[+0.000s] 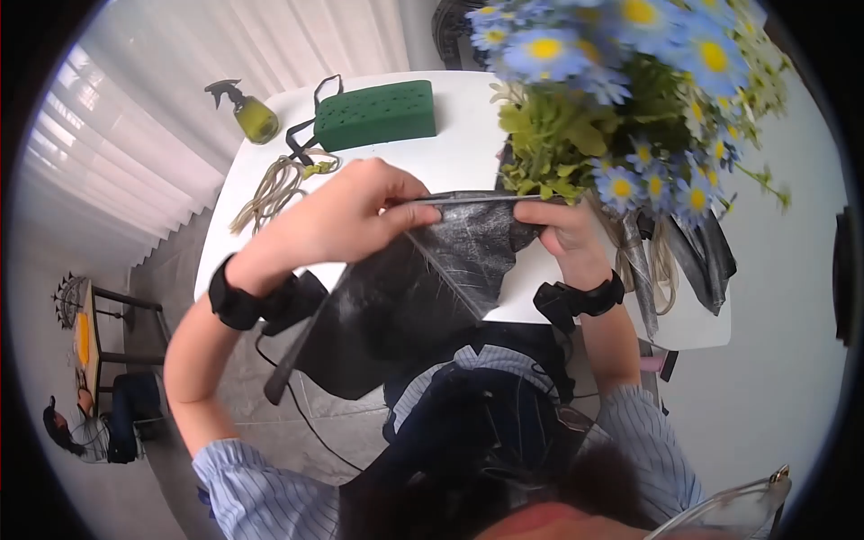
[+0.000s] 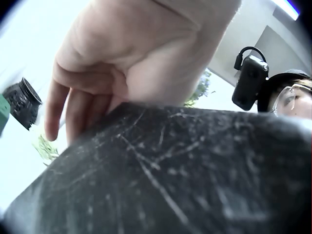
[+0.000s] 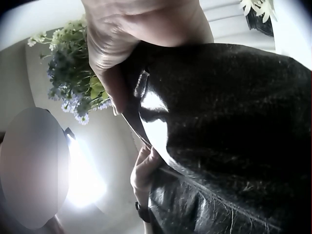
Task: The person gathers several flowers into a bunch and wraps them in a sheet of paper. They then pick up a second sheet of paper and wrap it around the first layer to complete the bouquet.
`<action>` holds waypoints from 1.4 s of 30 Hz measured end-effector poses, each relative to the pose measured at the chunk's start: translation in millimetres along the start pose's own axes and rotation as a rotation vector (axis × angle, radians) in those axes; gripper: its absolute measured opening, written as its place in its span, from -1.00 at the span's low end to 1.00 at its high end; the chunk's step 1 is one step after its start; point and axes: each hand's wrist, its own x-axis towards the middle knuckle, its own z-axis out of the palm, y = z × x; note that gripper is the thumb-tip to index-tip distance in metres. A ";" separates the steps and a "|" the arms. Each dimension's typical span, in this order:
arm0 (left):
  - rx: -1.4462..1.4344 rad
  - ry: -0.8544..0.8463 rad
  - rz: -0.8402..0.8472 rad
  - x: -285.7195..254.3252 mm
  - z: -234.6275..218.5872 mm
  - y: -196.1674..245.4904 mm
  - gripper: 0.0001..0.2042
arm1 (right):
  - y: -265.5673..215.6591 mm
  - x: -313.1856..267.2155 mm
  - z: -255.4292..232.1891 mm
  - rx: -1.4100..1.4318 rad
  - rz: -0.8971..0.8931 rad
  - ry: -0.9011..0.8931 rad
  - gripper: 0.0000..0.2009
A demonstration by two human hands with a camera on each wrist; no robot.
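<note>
A shiny black sheet, creased and scuffed with pale lines, is stretched between both hands above the near side of the white table. My left hand pinches its upper edge with thumb and fingers. At the other end of that edge, my right hand grips it with the thumb lying along the near face. The sheet's lower part hangs toward my lap, and one long narrow fold points down to the left. In the left wrist view, the sheet covers the thumb of the left hand.
A green foam block with holes, a dark ribbon, a tan cord bundle and a green spray bottle stand or lie at the far left. Blue daisies rise at the right, beside black strips. Another person sits far left.
</note>
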 end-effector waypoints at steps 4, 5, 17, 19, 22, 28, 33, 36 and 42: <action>0.162 -0.030 0.065 -3.8 -18.1 1.4 -0.84 | 0.0 1.4 5.7 -0.060 0.033 -0.104 -0.24; 0.233 -0.025 0.101 -4.4 -22.2 2.0 -0.86 | -3.6 1.2 12.0 -0.067 0.032 -0.074 -0.25; 0.376 0.275 -0.128 -23.8 -0.1 9.2 -0.67 | 10.8 0.8 31.5 -0.043 -0.025 0.236 -0.62; 0.259 0.318 -0.130 -19.6 -8.2 -0.2 -0.80 | 10.9 -1.9 29.2 -0.077 -0.002 0.197 -0.60; 0.435 0.522 0.036 -3.5 -12.9 -13.3 -0.83 | 13.9 -6.0 32.8 0.096 0.002 0.032 -0.52; 0.511 0.731 0.250 28.5 8.7 -32.5 -0.87 | 14.7 -12.4 37.1 0.111 0.142 -0.061 -0.45; 0.539 0.993 0.322 53.2 35.8 -35.7 -0.85 | 12.3 -12.3 64.3 0.151 0.183 -0.013 -0.56; 0.306 1.308 0.196 25.4 37.9 -26.4 -0.78 | 8.1 -5.6 64.7 0.165 0.065 0.166 -0.67; -0.144 0.908 0.160 -2.6 118.7 7.5 -0.47 | 17.3 -6.1 60.9 0.221 0.077 0.156 -0.65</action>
